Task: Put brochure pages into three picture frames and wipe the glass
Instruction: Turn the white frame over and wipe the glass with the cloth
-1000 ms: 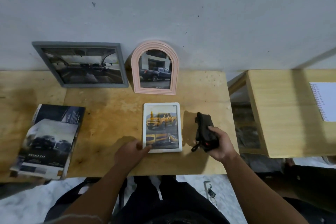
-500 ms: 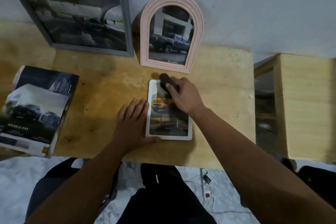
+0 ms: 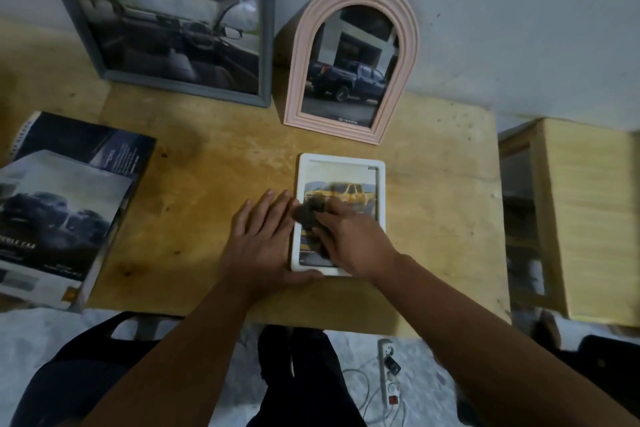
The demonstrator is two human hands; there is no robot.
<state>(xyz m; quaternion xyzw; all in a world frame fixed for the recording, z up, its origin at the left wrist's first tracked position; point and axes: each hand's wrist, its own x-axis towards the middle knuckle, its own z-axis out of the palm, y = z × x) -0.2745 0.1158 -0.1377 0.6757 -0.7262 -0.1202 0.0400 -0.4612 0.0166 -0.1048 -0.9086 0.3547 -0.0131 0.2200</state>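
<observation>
A white frame (image 3: 380,184) lies flat on the wooden table (image 3: 207,184) with a yellow-truck page inside. My right hand (image 3: 349,239) presses a dark cloth (image 3: 308,213) onto the glass near the frame's left side. My left hand (image 3: 263,239) lies flat, fingers spread, against the frame's left edge and lower corner. A grey frame (image 3: 173,21) with a car-interior page and a pink arched frame (image 3: 353,59) with a dark-truck page lean upright against the wall behind.
A brochure stack (image 3: 65,208) lies at the table's left. A second wooden table (image 3: 588,211) stands to the right, across a narrow gap. A power strip (image 3: 389,371) with cables lies on the floor below the table's front edge.
My right hand brought the cloth from beside the frame onto the glass, then slid it from the top down toward the middle left. My left hand flattened beside the frame.
</observation>
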